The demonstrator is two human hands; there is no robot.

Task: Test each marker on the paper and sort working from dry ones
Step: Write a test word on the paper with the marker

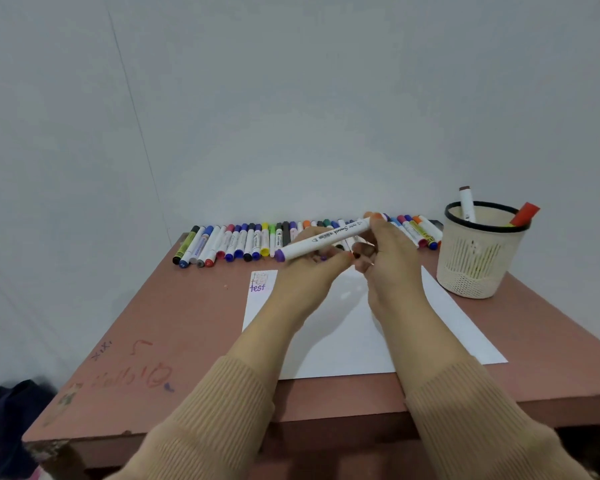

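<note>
Above the white paper [343,341] both hands hold one white marker [326,239] with a purple end. It lies nearly level, purple end to the left. My left hand [305,271] supports it from below near the purple end. My right hand [388,251] grips its right end with the fingertips. The paper's top left corner carries small marks and the purple word "test" [257,287]. A long row of markers [243,240] with coloured caps lies along the table's far edge; my hands hide its middle.
A cream mesh cup [478,258] with a black rim stands at the right of the brown table [174,323], holding a white marker and a red one. Scribbles mark the table's left front. Dark cloth lies on the floor at the lower left.
</note>
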